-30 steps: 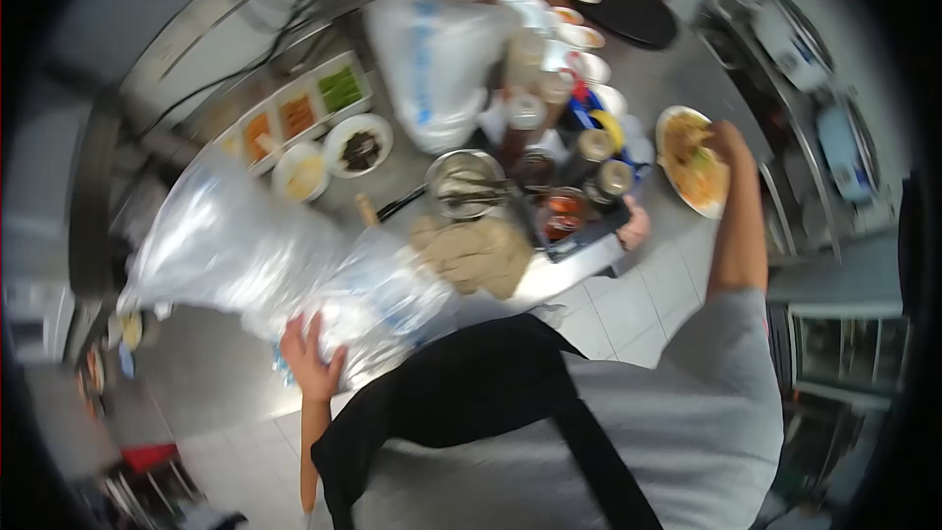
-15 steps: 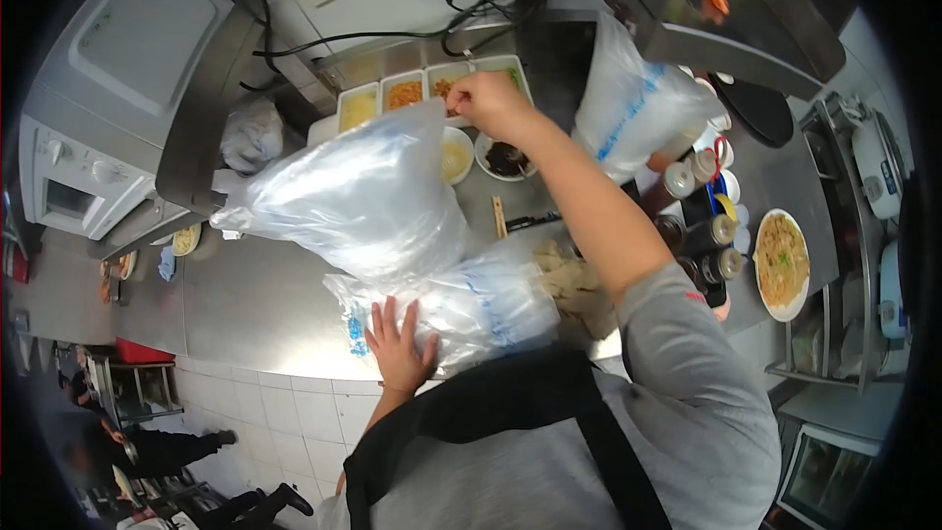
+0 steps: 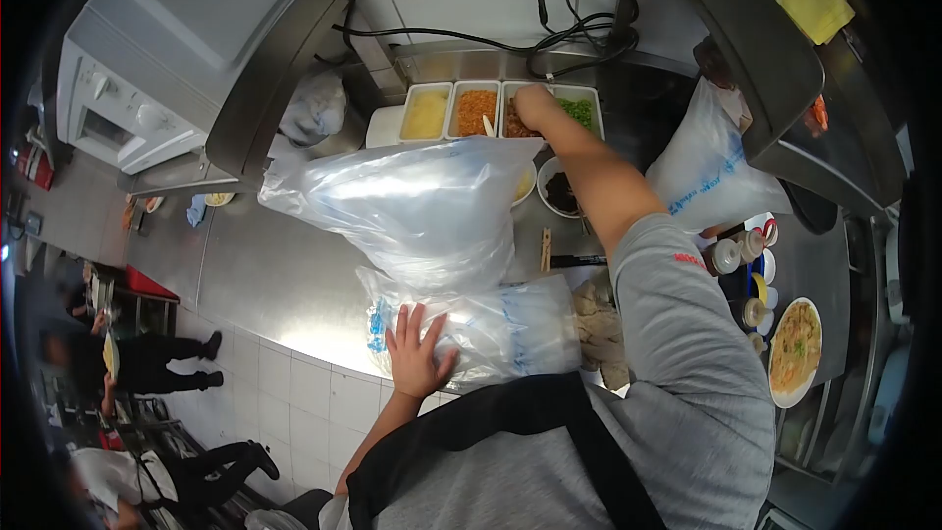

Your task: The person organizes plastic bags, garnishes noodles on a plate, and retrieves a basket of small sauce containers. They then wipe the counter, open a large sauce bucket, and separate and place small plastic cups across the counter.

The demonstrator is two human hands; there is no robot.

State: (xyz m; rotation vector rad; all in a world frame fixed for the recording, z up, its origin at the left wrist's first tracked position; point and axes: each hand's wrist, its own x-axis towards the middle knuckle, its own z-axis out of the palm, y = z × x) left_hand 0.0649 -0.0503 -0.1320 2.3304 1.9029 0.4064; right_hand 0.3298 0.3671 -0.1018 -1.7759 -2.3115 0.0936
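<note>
My left hand (image 3: 420, 351) lies with fingers spread on a clear plastic package (image 3: 520, 329) with blue print at the counter's front edge. My right hand (image 3: 535, 106) reaches into a white container of brown topping (image 3: 514, 122) at the back. Its fingers are curled together and partly hidden, so what they hold cannot be made out. Beside that container are one of orange bits (image 3: 477, 108), one of pale yellow bits (image 3: 426, 114) and one of chopped greens (image 3: 577, 114). A large, puffed-up plastic bag (image 3: 412, 201) stands between my hands.
Near my right forearm is a bowl of dark food (image 3: 560, 194). A clothespin (image 3: 546, 248) lies on the counter. To the right are another plastic bag (image 3: 711, 162), bottles (image 3: 724, 256) and a plate of noodles (image 3: 795, 353). Other people (image 3: 137, 358) stand at far left.
My view has shifted, so the counter appears further right. My right hand has gone from above the brown topping down into its container. My left hand stays on the plastic package.
</note>
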